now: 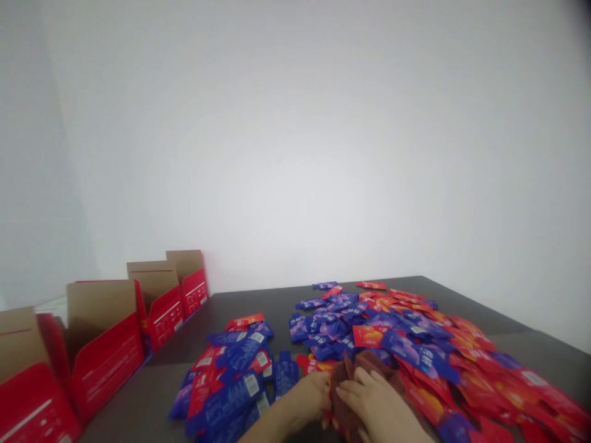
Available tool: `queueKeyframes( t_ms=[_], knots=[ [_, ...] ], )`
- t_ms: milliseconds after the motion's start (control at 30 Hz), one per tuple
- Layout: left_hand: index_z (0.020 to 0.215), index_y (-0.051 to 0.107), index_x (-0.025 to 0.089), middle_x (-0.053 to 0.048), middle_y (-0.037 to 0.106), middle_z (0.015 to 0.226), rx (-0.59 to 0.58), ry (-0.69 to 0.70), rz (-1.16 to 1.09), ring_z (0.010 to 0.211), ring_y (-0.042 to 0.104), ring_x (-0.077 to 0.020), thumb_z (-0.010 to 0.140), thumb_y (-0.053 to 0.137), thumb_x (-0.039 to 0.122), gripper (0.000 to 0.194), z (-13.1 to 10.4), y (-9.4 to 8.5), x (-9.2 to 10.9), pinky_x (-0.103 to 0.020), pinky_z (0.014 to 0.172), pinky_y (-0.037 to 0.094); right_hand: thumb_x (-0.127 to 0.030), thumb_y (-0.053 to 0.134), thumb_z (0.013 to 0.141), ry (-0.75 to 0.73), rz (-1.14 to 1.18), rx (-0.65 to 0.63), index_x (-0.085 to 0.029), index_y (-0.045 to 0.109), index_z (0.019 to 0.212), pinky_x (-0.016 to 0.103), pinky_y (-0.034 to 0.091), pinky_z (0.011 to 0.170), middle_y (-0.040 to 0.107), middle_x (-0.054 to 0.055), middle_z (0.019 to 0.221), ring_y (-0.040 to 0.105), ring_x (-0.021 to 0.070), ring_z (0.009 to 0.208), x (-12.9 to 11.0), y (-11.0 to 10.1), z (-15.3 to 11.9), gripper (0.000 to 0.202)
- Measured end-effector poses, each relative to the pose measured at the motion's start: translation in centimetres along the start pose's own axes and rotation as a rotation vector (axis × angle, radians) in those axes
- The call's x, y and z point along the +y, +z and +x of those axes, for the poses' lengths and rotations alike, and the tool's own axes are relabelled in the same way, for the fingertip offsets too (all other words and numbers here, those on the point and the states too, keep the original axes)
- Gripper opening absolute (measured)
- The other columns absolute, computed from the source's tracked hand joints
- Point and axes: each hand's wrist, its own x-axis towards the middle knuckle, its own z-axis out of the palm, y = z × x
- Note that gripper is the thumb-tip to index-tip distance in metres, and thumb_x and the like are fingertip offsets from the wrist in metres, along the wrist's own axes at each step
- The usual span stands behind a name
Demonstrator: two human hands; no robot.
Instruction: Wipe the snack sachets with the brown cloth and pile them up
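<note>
At the bottom centre my left hand (310, 399) has its fingers closed around the left edge of a brown, soft, folded bag (344, 394). My right hand (373, 400) lies over the same bag from the right, fingers bent onto it. A bit of red and yellow shows between the left fingers, too small to make out. Right beside and behind the hands spreads a large heap of blue and red packets (420, 351). A smaller pile of blue and red packets (235, 394) lies left of my left hand.
Several open red cardboard boxes (108, 363) with brown inner flaps stand in a row along the left side. The dark table (184, 369) reaches back to a plain pale wall (295, 154).
</note>
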Motion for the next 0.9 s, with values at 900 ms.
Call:
queueKeyframes(
  t_ms=[900],
  knots=[
    [0.086,0.068,0.014,0.002,0.057,0.059,0.045,-0.048,-0.029,0.045,0.046,-0.0080,0.052,0.059,0.018,0.035,-1.2,-0.8,0.2,-0.016,0.040,0.032,-0.002,0.041,0.070,0.316,-0.072,0.070,-0.019,0.071,0.092,0.034,0.046,0.082,0.071,0.009,0.097,0.061,0.0242,0.096,4.3,0.8,-0.4,0.041]
  ],
)
